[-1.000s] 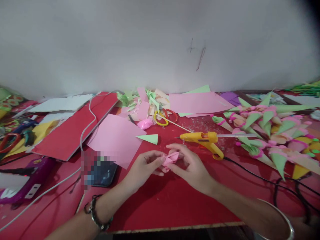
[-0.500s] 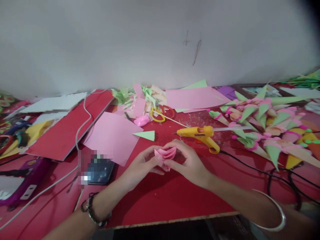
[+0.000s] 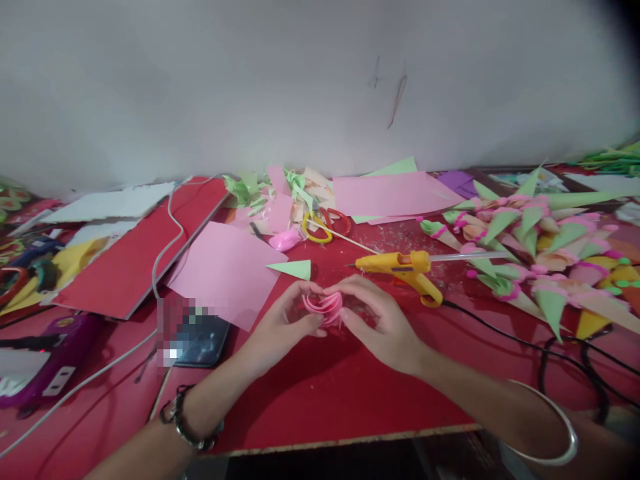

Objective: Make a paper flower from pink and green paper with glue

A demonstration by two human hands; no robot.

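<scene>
Between my two hands is a pink paper flower (image 3: pixel 324 308) with curved, layered petals. My left hand (image 3: pixel 285 320) grips its left side, thumb in front and fingers behind. On the other side my right hand (image 3: pixel 377 320) holds it with thumb and fingers around the petals. Both hands are raised a little above the red table (image 3: pixel 320 400). Just beyond them lies a light green paper cone (image 3: pixel 293 269). A yellow glue gun (image 3: pixel 395 263) with a clear glue stick rests behind my right hand, its nozzle pointing left.
Pink paper (image 3: pixel 225 270) and a phone (image 3: pixel 203 340) lie left. Scissors with yellow and red handles (image 3: pixel 317 230) sit by paper scraps (image 3: pixel 277 197). Many paper flower cones (image 3: pixel 530 233) pile up right. A black cord (image 3: pixel 500 327) runs right; a purple device (image 3: pixel 55 360) stands far left.
The paper flower has turned and tilted in my hands, so its curved layers show more. My fingers have shifted slightly around it, and both hands moved a little left.
</scene>
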